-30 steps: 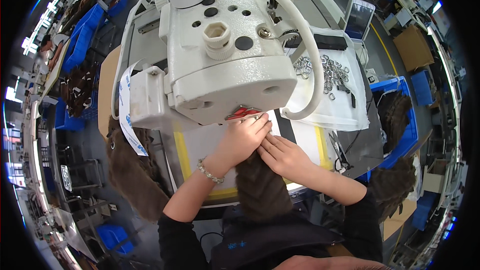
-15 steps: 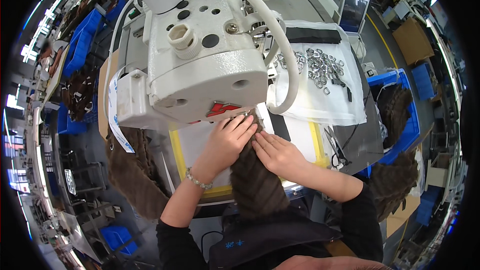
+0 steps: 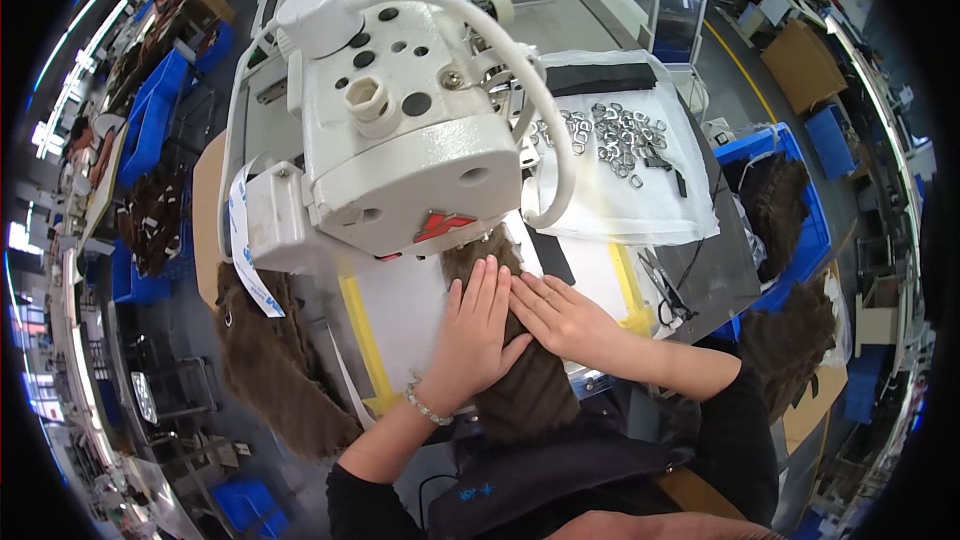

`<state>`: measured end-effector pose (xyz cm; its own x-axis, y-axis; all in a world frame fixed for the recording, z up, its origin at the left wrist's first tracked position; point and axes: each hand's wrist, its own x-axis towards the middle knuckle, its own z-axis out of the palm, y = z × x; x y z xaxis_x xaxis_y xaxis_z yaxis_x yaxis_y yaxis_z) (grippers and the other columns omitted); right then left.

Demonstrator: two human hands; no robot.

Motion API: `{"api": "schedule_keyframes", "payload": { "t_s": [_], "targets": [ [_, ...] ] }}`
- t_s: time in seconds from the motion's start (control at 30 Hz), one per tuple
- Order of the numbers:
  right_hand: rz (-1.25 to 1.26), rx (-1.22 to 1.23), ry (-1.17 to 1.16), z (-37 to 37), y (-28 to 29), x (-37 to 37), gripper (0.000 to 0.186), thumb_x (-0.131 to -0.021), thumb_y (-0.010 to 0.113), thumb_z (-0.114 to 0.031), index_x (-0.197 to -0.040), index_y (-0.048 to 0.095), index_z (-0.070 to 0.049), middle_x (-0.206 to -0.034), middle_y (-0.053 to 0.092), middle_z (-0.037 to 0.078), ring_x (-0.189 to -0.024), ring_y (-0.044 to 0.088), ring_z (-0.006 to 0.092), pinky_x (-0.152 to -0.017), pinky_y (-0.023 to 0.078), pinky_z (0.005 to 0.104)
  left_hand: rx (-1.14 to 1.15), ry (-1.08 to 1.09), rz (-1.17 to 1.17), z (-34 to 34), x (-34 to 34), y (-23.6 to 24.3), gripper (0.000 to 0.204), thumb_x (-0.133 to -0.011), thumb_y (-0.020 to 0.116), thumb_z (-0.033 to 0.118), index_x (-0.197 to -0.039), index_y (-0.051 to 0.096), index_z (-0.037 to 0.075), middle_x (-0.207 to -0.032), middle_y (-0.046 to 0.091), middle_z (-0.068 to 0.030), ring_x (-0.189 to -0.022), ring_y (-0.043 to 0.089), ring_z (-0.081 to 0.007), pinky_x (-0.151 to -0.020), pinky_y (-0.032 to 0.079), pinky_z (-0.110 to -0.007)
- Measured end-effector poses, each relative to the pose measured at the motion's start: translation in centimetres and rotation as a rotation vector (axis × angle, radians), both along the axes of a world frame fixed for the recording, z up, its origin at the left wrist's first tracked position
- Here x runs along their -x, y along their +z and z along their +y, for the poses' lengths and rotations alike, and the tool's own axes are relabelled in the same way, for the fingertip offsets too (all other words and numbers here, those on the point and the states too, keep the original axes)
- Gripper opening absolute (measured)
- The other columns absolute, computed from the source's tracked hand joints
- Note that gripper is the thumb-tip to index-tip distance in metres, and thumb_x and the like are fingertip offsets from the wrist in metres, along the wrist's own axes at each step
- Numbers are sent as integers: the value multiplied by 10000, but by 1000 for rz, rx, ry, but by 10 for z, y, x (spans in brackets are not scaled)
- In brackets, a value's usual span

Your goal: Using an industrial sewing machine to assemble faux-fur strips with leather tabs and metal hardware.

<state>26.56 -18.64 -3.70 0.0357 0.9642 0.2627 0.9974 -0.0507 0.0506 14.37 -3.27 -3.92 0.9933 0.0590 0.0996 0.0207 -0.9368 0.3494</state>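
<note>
A long strip of brown fur [image 3: 520, 400] runs from under the head of a white industrial sewing machine [image 3: 400, 170] toward my lap. My left hand [image 3: 478, 325] lies flat on the fur below the machine head, fingers stretched out and pointing forward. My right hand [image 3: 555, 315] also rests flat on the strip just to the right, fingertips close beside my left fingers, angled forward and left. Neither hand grips anything. The fur's far end disappears under the machine head, where the needle area is mostly hidden.
A white sheet [image 3: 690, 195] holds several metal rings [image 3: 625, 145] and black strips. Scissors [image 3: 668, 295] lie at right, near a blue bin [image 3: 805, 230] of fur. More fur pieces [image 3: 270, 380] hang at left. A screen [image 3: 675, 20] stands at back right.
My left hand has moved back from under the machine head toward me and flattened on the strip. My right hand has shifted slightly, still on the fur. More fur shows near the head.
</note>
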Motion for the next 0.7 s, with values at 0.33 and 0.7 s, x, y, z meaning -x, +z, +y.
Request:
{"api": "schedule_keyframes", "payload": {
  "t_s": [0.33, 0.7],
  "targets": [
    [81, -262, -394, 1, 68, -100, 270, -753, 639, -25, -1018, 686, -56, -806, 650, 97, -671, 630, 229, -654, 500, 363, 22, 4, -18, -2, 1, -2, 820, -864, 616, 392, -1454, 278, -67, -1508, 256, -292, -1424, 239, -401, -1123, 211, -556],
    [473, -200, -498, 32, 16, -198, 197, -795, 680, -113, -981, 700, -51, -934, 639, 98, -926, 628, 310, -805, 499, 417, -6, -44, -167, -3, 4, -2, 607, -822, 679, 304, -1335, 518, 21, -1395, 472, -211, -1315, 428, -360, -1080, 320, -509]
  ]
}}
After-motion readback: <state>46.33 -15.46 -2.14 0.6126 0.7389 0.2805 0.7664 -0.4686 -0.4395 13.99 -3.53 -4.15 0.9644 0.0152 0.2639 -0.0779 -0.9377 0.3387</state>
